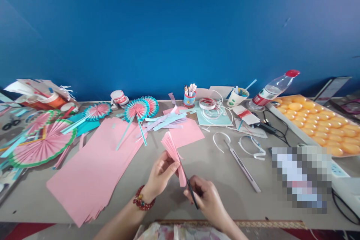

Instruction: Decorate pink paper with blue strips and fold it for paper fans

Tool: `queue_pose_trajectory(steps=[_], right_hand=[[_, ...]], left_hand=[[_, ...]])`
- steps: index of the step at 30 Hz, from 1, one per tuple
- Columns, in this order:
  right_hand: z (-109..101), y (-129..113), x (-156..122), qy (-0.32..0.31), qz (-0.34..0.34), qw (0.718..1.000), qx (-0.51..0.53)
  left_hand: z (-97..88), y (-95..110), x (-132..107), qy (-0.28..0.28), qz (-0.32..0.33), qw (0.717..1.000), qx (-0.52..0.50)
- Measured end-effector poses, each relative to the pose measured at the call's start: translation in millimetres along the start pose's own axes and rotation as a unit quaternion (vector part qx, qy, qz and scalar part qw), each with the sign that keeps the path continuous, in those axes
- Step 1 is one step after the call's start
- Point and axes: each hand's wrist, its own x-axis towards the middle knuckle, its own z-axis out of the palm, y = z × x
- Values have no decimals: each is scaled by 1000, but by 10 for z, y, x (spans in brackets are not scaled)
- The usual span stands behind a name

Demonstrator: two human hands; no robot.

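Observation:
My left hand, with a red bead bracelet on its wrist, pinches a pleated strip of pink paper that fans upward from my fingers. My right hand is closed round a thin dark tool, whose tip meets the lower end of the pleated paper. Both hands hover just above the grey table near its front edge. A stack of pink paper sheets lies to the left of my hands.
Finished pink-and-teal paper fans lie at the left and centre back. A ruler, tape rolls, cups of pens, a tilted water bottle and an orange bumpy tray lie to the right. Scissors rest far left.

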Motion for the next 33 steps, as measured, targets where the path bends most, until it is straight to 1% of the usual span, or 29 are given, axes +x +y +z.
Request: queue_pose_trajectory(steps=[8,17,23,29,33], right_hand=[[-28,-42,-9,-4,3,1000,9],[-2,-51,-10,1,24,1000,-4],[-27,-43,-2,9,26,1000,-15],[3,5,6,8,17,999,-40],[25,2,16,0,12,999,-35]], left_hand=[[16,-16,-3,-19,-7,1000,-6],[19,-28,-17,-21,-15,1000,0],[-2,-12,-1,-39,3,999,-29],[-113,-63,40,6,30,998,-59],[-116,-94,56,17,28,997,-75]])
